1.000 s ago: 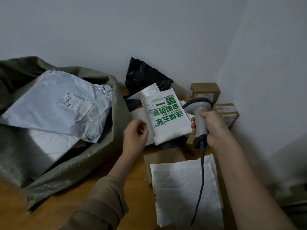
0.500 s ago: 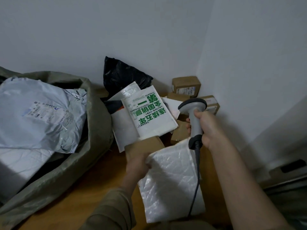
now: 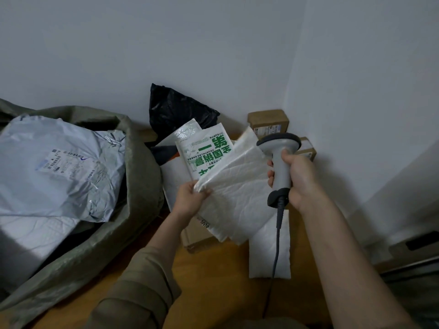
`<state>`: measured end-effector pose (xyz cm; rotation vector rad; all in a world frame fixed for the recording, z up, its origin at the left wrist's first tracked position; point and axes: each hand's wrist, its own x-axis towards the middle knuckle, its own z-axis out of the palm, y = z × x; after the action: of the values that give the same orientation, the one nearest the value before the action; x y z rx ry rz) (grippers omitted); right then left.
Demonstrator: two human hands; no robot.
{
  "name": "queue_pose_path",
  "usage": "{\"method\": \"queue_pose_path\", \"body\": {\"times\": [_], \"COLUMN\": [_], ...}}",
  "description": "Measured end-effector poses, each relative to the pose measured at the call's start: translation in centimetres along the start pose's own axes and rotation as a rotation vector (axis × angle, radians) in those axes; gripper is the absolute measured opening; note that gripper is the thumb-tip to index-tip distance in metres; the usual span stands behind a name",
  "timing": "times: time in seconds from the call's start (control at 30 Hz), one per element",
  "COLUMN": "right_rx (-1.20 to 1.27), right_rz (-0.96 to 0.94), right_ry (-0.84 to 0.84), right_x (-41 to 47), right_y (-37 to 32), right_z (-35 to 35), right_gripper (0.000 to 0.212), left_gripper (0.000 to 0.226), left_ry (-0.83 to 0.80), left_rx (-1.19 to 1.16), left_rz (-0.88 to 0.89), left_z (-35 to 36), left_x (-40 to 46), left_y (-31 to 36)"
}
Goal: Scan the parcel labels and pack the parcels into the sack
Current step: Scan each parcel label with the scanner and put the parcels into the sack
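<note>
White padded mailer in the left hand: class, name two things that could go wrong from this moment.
1. The left hand pinches the white padded mailer by one corner only; it could slip.
2. No label shows on its visible face, so the scanner in the right hand may miss it.

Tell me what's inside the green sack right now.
In the green sack, a crumpled grey mailer with a printed label lies on top, over a white padded parcel. Anything deeper is covered by these two and the sack's wall.
</note>
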<state>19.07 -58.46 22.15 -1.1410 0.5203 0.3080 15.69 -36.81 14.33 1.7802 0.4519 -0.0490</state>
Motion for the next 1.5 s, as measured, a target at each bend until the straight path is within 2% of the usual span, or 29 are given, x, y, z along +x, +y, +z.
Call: {"method": "queue_pose_path", "body": {"times": [0.17, 0.23, 0.3, 0.37, 0.43, 0.47, 0.53, 0.63, 0.73, 0.83, 0.97, 1.03, 1.13, 1.23, 1.37, 1.4, 1.5], "right_rx": [0.074, 0.074, 0.053, 0.015, -0.010, -0.012, -0.014, -0.037, -0.072, -0.088, -0.094, -0.078, -0.043, -0.013, 0.009, 0.011, -0.012], "right_rz": [-0.051, -0.043, -0.030, -0.017, -0.009, -0.008, -0.006, -0.002, -0.011, -0.008, 0.011, 0.007, 0.002, 0.009, 0.015, 0.015, 0.020], "right_ry": [0.013, 0.012, 0.026, 0.054, 0.072, 0.070, 0.061, 0.043, 0.032, 0.022, 0.009, -0.003, -0.026, -0.027, -0.039, -0.040, -0.032], "right_x": [0.0, -0.1, -0.3, -0.3, -0.2, -0.1, -0.1, 0.1, 0.5, 0.6, 0.8, 0.8, 0.8, 0.8, 0.7, 0.8, 1.0], "right_y": [0.1, 0.0, 0.0, 0.1, 0.2, 0.2, 0.2, 0.2, 0.2, 0.3, 0.5, 0.5, 0.6, 0.7, 0.5, 0.5, 0.6], "right_z": [-0.2, -0.2, -0.2, -0.3, -0.3, -0.3, -0.2, 0.0, 0.1, 0.2, 0.4, 0.4, 0.1, -0.1, -0.1, -0.1, 0.0], "right_gripper": [0.036, 0.030, 0.027, 0.029, 0.034, 0.036, 0.037, 0.037, 0.034, 0.025, 0.022, 0.019, 0.019, 0.024, 0.025, 0.026, 0.023], "left_gripper": [0.021, 0.032, 0.058, 0.082, 0.085, 0.081, 0.074, 0.076, 0.065, 0.059, 0.046, 0.037, 0.020, 0.018, 0.024, 0.025, 0.029], "left_ry": [0.159, 0.205, 0.277, 0.326, 0.277, 0.201, 0.011, -0.159, -0.117, -0.098, -0.052, 0.015, 0.168, 0.263, 0.249, 0.256, 0.268], "left_rx": [-0.366, -0.372, -0.125, 0.397, 0.843, 0.951, 1.025, 0.931, 0.903, 0.999, 0.822, 0.686, 0.411, 0.021, -0.731, -0.782, -0.714], "left_rz": [-0.216, -0.302, -0.368, -0.349, -0.109, 0.013, 0.114, 0.061, 0.086, 0.162, 0.042, 0.076, 0.174, 0.161, -0.093, -0.175, -0.441], "left_z": [-0.7, -0.7, -0.5, -0.3, -0.2, -0.2, 0.0, 0.7, 0.8, 0.5, 0.2, 0.2, 0.4, 0.4, -0.2, -0.1, 0.8], "left_x": [1.3, 1.8, 1.9, 1.0, 0.3, 0.3, 0.6, 0.6, 0.4, 0.3, 0.6, 0.7, 0.4, 0.6, 1.2, 1.4, 1.7], "left_y": [-0.2, -1.8, -4.1, -6.1, -7.9, -8.7, -9.6, -10.2, -10.5, -10.6, -10.0, -8.8, -5.5, -2.6, -2.0, -2.5, -6.2]}}
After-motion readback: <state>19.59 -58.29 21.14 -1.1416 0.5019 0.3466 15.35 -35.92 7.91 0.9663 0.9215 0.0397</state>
